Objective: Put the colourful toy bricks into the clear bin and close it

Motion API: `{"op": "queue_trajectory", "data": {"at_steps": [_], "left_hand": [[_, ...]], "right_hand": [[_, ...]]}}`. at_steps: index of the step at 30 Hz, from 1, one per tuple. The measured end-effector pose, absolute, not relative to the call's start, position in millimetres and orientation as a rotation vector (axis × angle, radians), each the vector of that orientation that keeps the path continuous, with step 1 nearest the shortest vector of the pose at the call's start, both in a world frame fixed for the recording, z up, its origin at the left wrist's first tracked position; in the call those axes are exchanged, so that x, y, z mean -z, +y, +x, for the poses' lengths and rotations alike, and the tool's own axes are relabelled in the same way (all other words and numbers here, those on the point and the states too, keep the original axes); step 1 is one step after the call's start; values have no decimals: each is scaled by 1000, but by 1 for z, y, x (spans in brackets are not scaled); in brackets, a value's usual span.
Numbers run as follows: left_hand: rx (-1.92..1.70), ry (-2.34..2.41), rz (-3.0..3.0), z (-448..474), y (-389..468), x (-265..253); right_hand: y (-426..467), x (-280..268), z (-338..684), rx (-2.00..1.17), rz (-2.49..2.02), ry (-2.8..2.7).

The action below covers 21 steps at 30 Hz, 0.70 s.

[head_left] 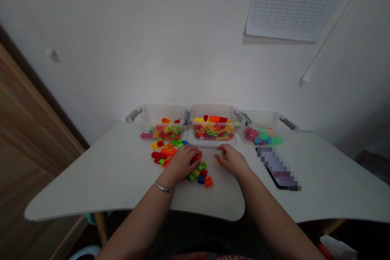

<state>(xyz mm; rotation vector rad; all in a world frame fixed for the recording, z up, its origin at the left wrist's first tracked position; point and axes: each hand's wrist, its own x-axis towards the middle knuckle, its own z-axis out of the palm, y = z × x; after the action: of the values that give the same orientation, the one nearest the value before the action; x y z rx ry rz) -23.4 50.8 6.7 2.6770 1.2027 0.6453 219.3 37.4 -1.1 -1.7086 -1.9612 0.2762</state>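
Handling the loose bricks [168, 152], heaped on the desk [91, 174] before the left clear box [161, 111], probably goes best with light fingertips, so they don't scatter. The left hand [181, 164] curls down over them; whether it grips one cannot be told. The orange brick [209, 181] at the near edge looks easiest to pinch singly. Farther right, the right hand [233, 160] is half curled; a small yellow-orange piece [219, 162] shows by its thumb, perhaps held, though I cannot tell. Its forearm should avoid the phone [278, 168].
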Motion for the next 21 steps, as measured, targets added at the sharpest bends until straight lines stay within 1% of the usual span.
{"op": "queue_trajectory", "data": {"at_steps": [3, 7, 16, 21], "left_hand": [[-648, 1200, 2680, -24, 52, -6], [-663, 1196, 2675, -23, 51, -5], [-662, 1193, 2679, -22, 51, -6], [-686, 1176, 2676, -22, 51, -6]], "right_hand": [[34, 3, 219, -317, -1750, -2083], [35, 7, 216, -299, -1721, -2094], [43, 20, 215, -175, -1345, -2033], [49, -1, 215, 2, -1102, -1783]]}}
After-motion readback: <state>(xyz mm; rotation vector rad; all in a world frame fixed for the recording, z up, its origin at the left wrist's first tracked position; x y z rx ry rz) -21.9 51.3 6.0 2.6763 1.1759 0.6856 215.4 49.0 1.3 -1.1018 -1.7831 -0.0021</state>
